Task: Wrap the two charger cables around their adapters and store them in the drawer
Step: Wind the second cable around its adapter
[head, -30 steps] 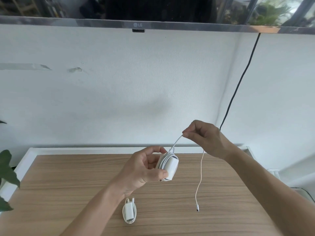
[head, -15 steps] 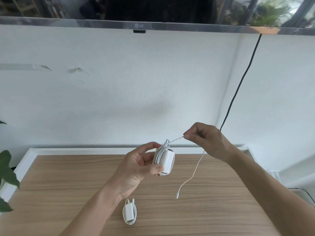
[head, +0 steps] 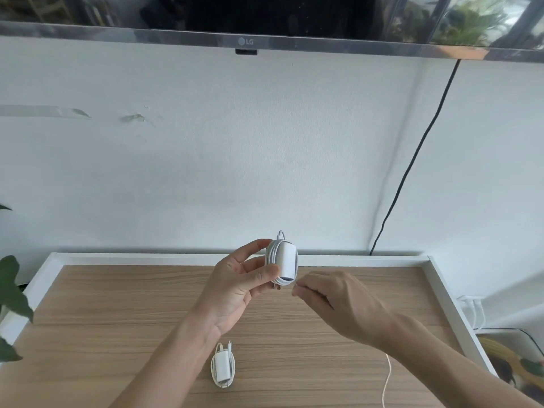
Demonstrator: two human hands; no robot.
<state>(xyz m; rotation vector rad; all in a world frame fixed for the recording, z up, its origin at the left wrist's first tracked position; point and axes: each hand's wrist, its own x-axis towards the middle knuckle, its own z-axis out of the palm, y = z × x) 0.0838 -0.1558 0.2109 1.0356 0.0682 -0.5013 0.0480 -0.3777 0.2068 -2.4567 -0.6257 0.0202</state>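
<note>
My left hand (head: 238,284) holds a white adapter (head: 286,265) upright above the wooden tabletop (head: 117,313), with several turns of white cable wound around it. My right hand (head: 332,298) is just right of and below the adapter, its fingertips pinched on the thin cable. The loose end of that cable (head: 386,381) hangs down under my right forearm to the frame's lower edge. A second white adapter (head: 222,367), wrapped in its own cable, lies flat on the tabletop under my left wrist. No drawer is in view.
The tabletop has a white raised border (head: 441,287) and stands against a white wall. A wall-mounted TV (head: 265,16) hangs above. A black cord (head: 412,160) runs down the wall at right. Plant leaves (head: 11,293) reach in at left. White cables (head: 474,313) lie beyond the right edge.
My right hand came down from above right of the adapter to below it, carrying the cable around. The dangling end swung right and lower. The adapter turned more upright in my left hand.
</note>
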